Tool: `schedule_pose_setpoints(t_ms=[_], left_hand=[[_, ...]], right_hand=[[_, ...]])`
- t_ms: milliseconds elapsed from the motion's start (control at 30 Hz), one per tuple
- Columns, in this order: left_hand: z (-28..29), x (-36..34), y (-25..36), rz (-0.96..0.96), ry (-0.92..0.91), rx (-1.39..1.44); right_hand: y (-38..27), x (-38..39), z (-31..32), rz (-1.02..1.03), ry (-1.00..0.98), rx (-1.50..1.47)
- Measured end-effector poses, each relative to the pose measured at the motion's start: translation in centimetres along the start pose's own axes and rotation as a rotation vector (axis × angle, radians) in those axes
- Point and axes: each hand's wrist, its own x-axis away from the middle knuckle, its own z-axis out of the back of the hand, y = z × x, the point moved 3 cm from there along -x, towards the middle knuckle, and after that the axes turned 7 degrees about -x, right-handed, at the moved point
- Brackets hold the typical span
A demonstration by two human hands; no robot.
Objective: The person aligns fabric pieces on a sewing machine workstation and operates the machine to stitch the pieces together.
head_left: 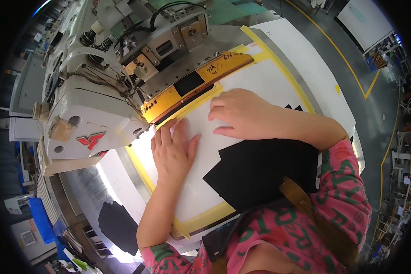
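Observation:
My left hand (171, 153) lies on the white work board (205, 164), fingers stretched toward the near end of a yellow clamp bar (212, 68) beside the sewing machine head (86, 114). No object shows in it. My right hand (239, 112) is over the same board, farther right, with its thumb apart and its fingers loosely bent, nothing visible between them. A narrow dark strip (192, 98) runs along the clamp's edge, close to the fingertips of both hands. Below my right forearm, black fabric pieces (265, 169) with angular edges lie on the board, partly covered by the arm.
Yellow tape (283, 68) borders the board. Another black stack (118, 226) rests on the metal table at lower left. Behind the clamp stands a metal bracket with cables (164, 45). A grey floor with yellow lines (347, 64) lies beyond the table at right.

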Motion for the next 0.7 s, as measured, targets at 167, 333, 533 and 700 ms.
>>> schedule_pose_setpoints(t_ms=[167,333,533,700], left_hand=[[0.2,0.1,-0.6,-0.054,0.064,0.123],[0.2,0.7,-0.7,-0.088,0.107,0.176],[1.5,2.3,-0.9,0.000,0.052,0.302],[2.8,3.0,1.1,0.047,-0.215,0.604]], right_hand=[[-2.0,2.8,-0.2,-0.077,-0.546,-0.107],[-2.0,3.1,-1.3,-0.062,-0.460,-0.311],[-2.5,2.7,-2.2,0.011,-0.276,-0.282],[-2.9,1.6,-2.2,-0.079,-0.225,-0.374]])
